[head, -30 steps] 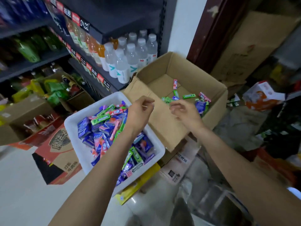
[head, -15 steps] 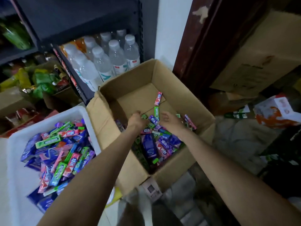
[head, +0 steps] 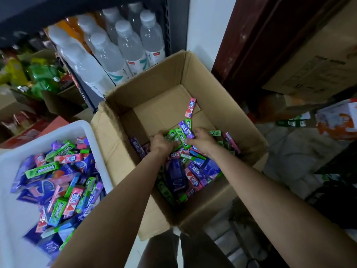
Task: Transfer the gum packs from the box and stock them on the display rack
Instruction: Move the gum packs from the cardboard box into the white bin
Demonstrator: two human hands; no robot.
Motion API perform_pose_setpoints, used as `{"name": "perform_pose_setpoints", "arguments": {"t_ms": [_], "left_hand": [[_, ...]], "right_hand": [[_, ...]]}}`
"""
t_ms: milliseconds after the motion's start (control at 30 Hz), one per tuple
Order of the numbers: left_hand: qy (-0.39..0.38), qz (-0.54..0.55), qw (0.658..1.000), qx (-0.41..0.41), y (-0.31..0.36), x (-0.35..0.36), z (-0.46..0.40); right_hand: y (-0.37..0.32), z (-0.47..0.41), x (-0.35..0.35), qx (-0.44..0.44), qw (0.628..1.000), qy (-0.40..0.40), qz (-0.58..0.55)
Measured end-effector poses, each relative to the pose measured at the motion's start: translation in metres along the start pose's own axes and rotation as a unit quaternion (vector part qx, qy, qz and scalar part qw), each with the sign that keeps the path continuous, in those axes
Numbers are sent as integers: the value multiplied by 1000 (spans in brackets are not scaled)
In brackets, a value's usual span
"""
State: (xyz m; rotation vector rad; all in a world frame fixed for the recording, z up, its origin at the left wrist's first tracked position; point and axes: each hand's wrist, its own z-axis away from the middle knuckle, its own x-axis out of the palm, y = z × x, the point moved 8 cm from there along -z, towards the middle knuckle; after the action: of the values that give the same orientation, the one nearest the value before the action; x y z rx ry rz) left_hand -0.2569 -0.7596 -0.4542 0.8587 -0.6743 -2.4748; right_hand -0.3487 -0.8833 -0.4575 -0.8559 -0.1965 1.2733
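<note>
While both hands were down in the cardboard box [head: 193, 74], they were gathering a bunch of green Doublemint gum packs [head: 178, 137] between them. The left hand [head: 161, 141] had its fingers curled into the pile from one side, and the right hand [head: 201, 138] had its fingers curled round the packs from the other, so each looked to be grasping part of the same loose clump. The rest of the gum packs lay heaped on the near side of the box floor, mixed purple, pink and green, with one pink pack [head: 190, 107] lying apart toward the far wall.

The likeliest trouble was spillage. A two-handed scoop of slick, narrow packs would have been loosely held, and some could have slipped out on the lift and dropped back or fallen past the box wall to the floor. The white bin [head: 85, 128] just beside the box was already heaped with gum, so a careless drop there could have slid over its rim.
</note>
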Motion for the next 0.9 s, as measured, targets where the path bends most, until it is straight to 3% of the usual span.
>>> {"name": "perform_pose_setpoints", "arguments": {"t_ms": [167, 433, 633, 900], "left_hand": [[-15, 44, 999, 8, 2, 2, -3], [-15, -116, 993, 13, 17, 0, -14], [-30, -50, 997, 54, 27, 4, -14], [-78, 74, 993, 49, 35, 16, -15]], "right_hand": [[-6, -8, -1, 13, 1000, 7, 16], [-6, -14, -2, 0, 999, 32, 31], [0, -17, 0, 12, 999, 19, -40], [-2, -21, 1, 18, 993, 26, -117]]}}
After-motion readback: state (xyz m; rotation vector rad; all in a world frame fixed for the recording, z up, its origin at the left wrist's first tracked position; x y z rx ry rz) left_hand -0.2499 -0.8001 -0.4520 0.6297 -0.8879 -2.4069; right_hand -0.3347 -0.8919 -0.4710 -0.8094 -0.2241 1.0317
